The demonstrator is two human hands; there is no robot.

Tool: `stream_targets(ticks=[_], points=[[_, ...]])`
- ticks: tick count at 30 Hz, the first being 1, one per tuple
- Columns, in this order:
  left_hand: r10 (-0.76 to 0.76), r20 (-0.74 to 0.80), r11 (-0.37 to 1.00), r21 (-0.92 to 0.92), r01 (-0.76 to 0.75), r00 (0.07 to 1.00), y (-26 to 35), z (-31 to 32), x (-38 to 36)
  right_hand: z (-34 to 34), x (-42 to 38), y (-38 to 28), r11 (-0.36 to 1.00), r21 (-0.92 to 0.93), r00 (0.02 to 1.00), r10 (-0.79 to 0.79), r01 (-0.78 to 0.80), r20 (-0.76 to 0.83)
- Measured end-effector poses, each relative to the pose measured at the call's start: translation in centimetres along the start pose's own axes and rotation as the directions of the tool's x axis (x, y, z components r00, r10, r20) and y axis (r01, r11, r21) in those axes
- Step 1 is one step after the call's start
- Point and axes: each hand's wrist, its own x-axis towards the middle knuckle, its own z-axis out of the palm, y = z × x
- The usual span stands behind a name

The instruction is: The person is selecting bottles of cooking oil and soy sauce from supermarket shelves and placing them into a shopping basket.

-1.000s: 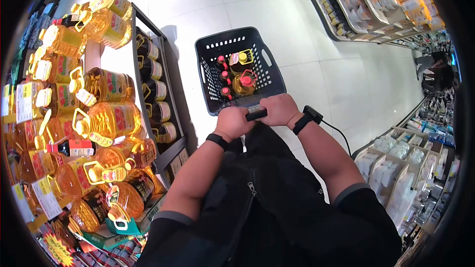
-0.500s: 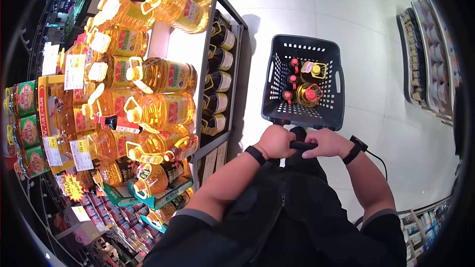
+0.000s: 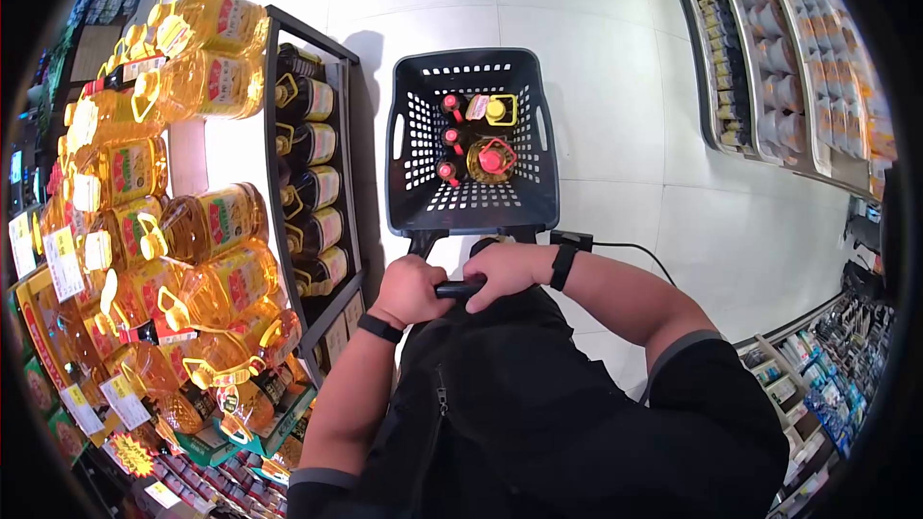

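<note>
Both of my hands grip the black handle (image 3: 457, 288) of a dark plastic shopping basket (image 3: 471, 207) that stands on the white tile floor ahead of me. My left hand (image 3: 411, 290) is closed on the handle's left end, my right hand (image 3: 505, 269) on its right end. Inside the basket stand three small red-capped bottles (image 3: 449, 139), a yellow-capped oil bottle (image 3: 495, 111) and a red-capped oil jug (image 3: 490, 159). A black band sits on each wrist, and a cable runs from the right one.
A shelf rack (image 3: 308, 183) of dark bottles stands just left of the basket, with stacked yellow oil jugs (image 3: 183, 221) and price tags further left. Shelves of packaged goods (image 3: 788, 58) line the aisle's right side. More shelving (image 3: 827, 375) is at lower right.
The view has swung back to the right; the basket now sits nearer the middle and close beside the rack. Both hands have stayed on the handle.
</note>
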Motion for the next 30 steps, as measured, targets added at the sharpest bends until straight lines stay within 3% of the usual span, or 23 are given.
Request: stream_targets(ticks=[3,4,5,6,7,8,9,10,11,12,14,16,18,20,21,22,24,25,26,28,30], points=[[-0.004,0.008,1.000,-0.025,0.005,1.000,0.2,-0.7,1.4,-2.2,1.2,1.0,0.998,0.065,0.977,-0.035,0.022,0.212],[0.015,-0.005,0.997,-0.070,-0.015,1.000,0.0,-0.8,1.7,-4.2,3.3,2.7,0.934,0.346,0.945,-0.031,-0.089,0.326],[0.009,0.006,0.998,-0.058,-0.009,1.000,-0.6,-0.5,2.4,-6.4,4.4,4.6,0.879,0.473,0.975,-0.056,-0.055,0.216],[0.003,0.017,0.999,-0.046,-0.002,1.000,-1.1,-0.2,2.9,-7.6,4.3,4.7,0.906,0.423,0.984,-0.092,0.019,0.154],[0.003,0.024,0.998,-0.068,-0.001,1.000,-0.9,-0.6,2.7,-10.2,8.7,9.5,0.876,0.466,0.979,-0.029,0.122,-0.201],[0.002,0.031,0.996,-0.090,0.000,1.000,-0.8,-0.9,2.8,-12.2,10.2,10.9,0.827,0.554,0.866,0.208,0.092,-0.455],[0.028,0.032,0.996,-0.082,-0.025,0.999,-1.7,-0.5,3.8,-13.6,9.8,10.1,0.789,0.609,0.861,0.255,0.078,-0.441],[-0.011,0.002,0.990,-0.138,0.012,1.000,-1.2,-0.6,3.4,-15.7,14.6,16.9,0.656,0.718,0.520,0.540,0.233,-0.662],[0.011,0.028,0.991,-0.136,-0.007,1.000,-2.0,-0.6,4.3,-17.1,18.2,23.0,0.457,0.833,0.439,0.709,0.311,-0.553],[0.028,0.057,0.990,-0.137,-0.020,0.998,-2.8,-0.6,5.1,-18.0,18.6,23.0,0.470,0.850,0.416,0.741,0.239,-0.527],[0.015,0.036,0.982,-0.189,-0.008,0.999,-2.7,-0.6,5.5,-20.4,21.1,27.3,0.531,0.842,0.021,0.847,-0.098,-0.531],[-0.008,0.050,0.982,-0.189,0.018,0.999,-4.1,0.0,6.2,-21.8,22.0,27.7,0.434,0.889,-0.122,0.884,-0.147,-0.452],[-0.032,0.072,0.976,-0.213,0.047,0.997,-4.4,-0.4,6.9,-22.4,23.9,29.3,0.460,0.882,-0.186,0.862,-0.101,-0.471],[-0.010,0.094,0.975,-0.218,0.030,0.996,-4.5,-0.8,7.2,-23.2,25.4,34.2,0.510,0.856,-0.037,0.857,-0.081,-0.514],[-0.018,0.116,0.973,-0.225,0.044,0.993,-4.6,-0.8,7.3,-23.1,26.3,34.5,0.470,0.878,-0.061,0.878,-0.090,-0.476],[-0.027,0.139,0.971,-0.232,0.059,0.990,-4.7,-0.8,7.4,-23.4,25.3,34.3,0.518,0.854,0.058,0.852,0.052,-0.520],[-0.031,0.158,0.971,-0.230,0.067,0.987,-5.1,-0.8,7.8,-23.2,27.0,36.0,0.471,0.834,0.107,0.849,0.287,-0.517],[-0.030,0.160,0.971,-0.228,0.066,0.987,-5.1,-0.9,7.9,-23.8,26.2,36.7,0.367,0.860,0.161,0.882,0.356,-0.443],[-0.029,0.161,0.972,-0.225,0.065,0.987,-4.7,-1.3,7.6,-23.5,26.2,36.3,0.364,0.839,0.140,0.882,0.404,-0.450],[-0.019,0.146,0.976,-0.214,0.051,0.989,-4.4,-1.7,7.4,-24.9,24.8,34.5,0.372,0.821,0.176,0.859,0.433,-0.481],[-0.012,0.106,0.973,-0.228,0.036,0.994,-4.2,-2.3,7.7,-24.8,23.8,31.8,0.425,0.881,0.393,0.789,0.208,-0.473]])
